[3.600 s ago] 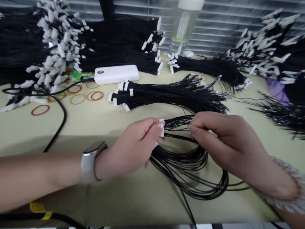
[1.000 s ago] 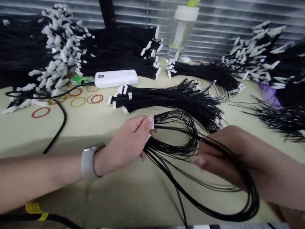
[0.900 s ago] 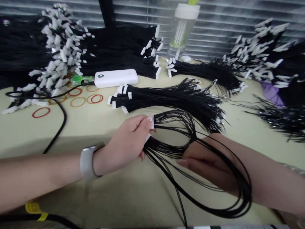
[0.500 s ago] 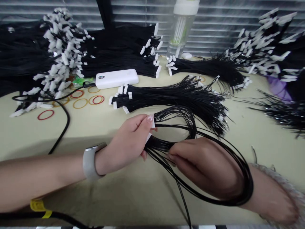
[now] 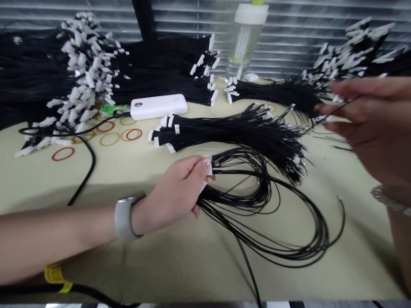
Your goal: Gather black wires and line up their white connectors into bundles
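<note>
My left hand (image 5: 180, 184), with a grey watch band (image 5: 123, 218) at its wrist, is closed around a looped bundle of black cables (image 5: 263, 188). White connector pieces show under its thumb. The cable loops spread out to the right over the table, and one loose end (image 5: 340, 201) curls up. My right hand (image 5: 369, 119) is raised at the right edge, slightly blurred, fingers bent around a thin black wire (image 5: 343, 107). That wire slants down left towards the ends of a straight bundle of black wires with white connectors (image 5: 224, 130) lying behind the coil.
Rubber bands (image 5: 109, 138), a white power bank (image 5: 159, 106) and its black cord (image 5: 91, 162) lie at left. Behind are piles of connector-tipped cables (image 5: 86, 72), a smaller wire bundle (image 5: 272, 94) and a clear bottle (image 5: 244, 42). Blinds (image 5: 289, 25) close off the back.
My right hand has left the coil and moved up and right, now with a thin wire at its fingers. The coil's loops have loosened and spread. My left hand keeps its hold.
</note>
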### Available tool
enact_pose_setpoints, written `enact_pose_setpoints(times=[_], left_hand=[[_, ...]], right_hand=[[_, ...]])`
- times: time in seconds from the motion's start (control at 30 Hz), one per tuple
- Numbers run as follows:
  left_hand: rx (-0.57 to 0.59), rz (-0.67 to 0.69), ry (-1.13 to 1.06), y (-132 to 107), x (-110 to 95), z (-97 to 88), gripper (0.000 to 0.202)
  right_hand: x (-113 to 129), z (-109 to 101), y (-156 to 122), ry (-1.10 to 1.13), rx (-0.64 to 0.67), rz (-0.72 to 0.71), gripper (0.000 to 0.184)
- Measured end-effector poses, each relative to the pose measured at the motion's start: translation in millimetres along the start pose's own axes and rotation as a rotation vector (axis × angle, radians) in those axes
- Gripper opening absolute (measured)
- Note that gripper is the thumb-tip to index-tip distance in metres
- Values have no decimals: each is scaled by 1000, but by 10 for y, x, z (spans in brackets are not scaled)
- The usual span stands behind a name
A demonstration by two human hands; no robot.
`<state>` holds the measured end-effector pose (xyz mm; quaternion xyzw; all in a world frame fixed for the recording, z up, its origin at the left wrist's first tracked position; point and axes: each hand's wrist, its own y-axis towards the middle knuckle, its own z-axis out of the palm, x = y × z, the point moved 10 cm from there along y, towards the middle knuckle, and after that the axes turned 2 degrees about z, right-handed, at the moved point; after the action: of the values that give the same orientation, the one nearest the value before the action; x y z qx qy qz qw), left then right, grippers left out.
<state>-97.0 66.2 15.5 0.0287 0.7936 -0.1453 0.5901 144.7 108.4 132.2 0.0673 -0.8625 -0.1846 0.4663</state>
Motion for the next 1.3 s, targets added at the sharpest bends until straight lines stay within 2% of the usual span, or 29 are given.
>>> enact_pose_setpoints(times=[0.07, 0.1, 0.17, 0.23, 0.3, 0.4, 0.5, 0.67, 0.9, 1.13, 1.3], left_hand=[[19, 10, 17, -13, -15, 19, 37], [24, 18, 22, -19, -27, 26, 37], [31, 36, 28, -29, -51, 37, 36], [37, 48, 29, -35, -65, 48, 35], [36, 56, 29, -37, -68, 53, 35], [38, 60, 51, -39, -55, 58, 35], [48, 56, 82, -45, -33, 64, 35], [114, 75, 64, -54, -38, 115, 35], [151, 132, 82, -65, -122, 139, 33], [177, 155, 121, -73, -133, 161, 33], [163, 155, 130, -60, -134, 158, 34]], right_hand=[[-222, -61, 42, 339, -65, 196, 32], [-288, -75, 26, 421, -110, 261, 33], [-253, -64, -44, 410, -163, 265, 38], [-67, 95, -149, 313, -85, 181, 30], [155, 422, -301, 104, 135, 74, 15], [416, 859, -577, -193, 398, -158, 9], [530, 1031, -725, -277, 444, -328, 5], [544, 1084, -794, -288, 418, -415, 8], [633, 1116, -926, -365, 388, -542, 9], [737, 1069, -967, -421, 250, -639, 4], [750, 1113, -982, -449, 292, -677, 7]])
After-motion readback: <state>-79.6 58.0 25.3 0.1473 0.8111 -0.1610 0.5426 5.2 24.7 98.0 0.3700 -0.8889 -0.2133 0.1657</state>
